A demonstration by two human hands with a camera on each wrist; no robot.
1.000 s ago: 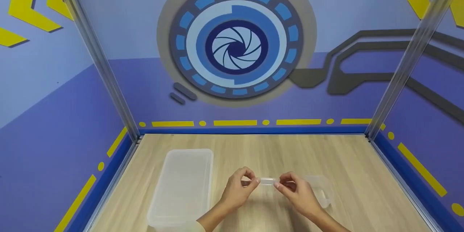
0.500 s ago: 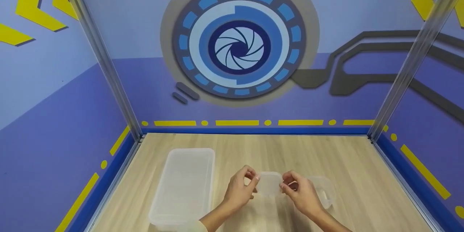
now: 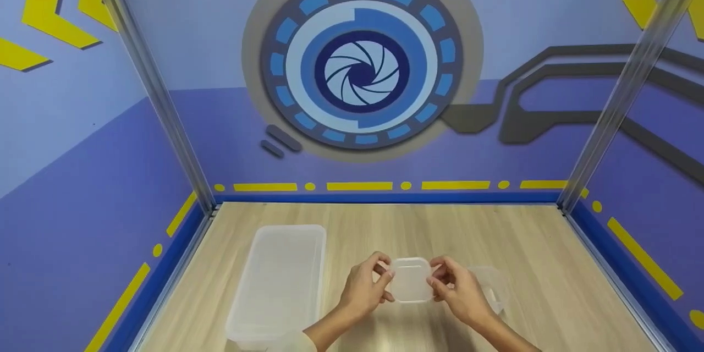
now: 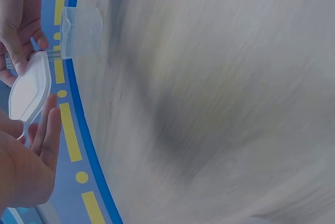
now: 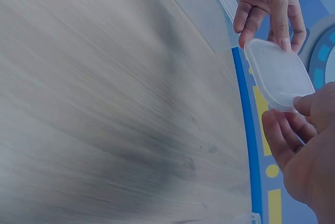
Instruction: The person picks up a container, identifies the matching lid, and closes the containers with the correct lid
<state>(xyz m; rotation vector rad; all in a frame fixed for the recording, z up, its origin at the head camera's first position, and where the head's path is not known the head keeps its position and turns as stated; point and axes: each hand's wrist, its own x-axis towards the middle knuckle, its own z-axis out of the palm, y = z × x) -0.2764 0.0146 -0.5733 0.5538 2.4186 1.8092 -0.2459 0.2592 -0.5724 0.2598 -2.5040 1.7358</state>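
Observation:
A small translucent plastic lid (image 3: 411,280) with rounded corners is held between both hands over the table, its flat face turned toward the head camera. My left hand (image 3: 364,283) pinches its left edge between thumb and fingers. At the opposite edge my right hand (image 3: 457,290) pinches it the same way, thumb on the face as the right wrist view shows on the lid (image 5: 280,75). Behind the right hand a small clear plastic container (image 3: 498,289) lies on the table, partly hidden by that hand.
A large translucent lidded box (image 3: 278,283) stands on the wooden table (image 3: 363,225) left of the hands. Patterned blue panels (image 3: 203,143) close off the back and sides, with metal posts (image 3: 165,104) at the corners.
The lid was edge-on to the head camera a second ago; both hands have tilted it up so its face shows. The container and the large box stay where they were.

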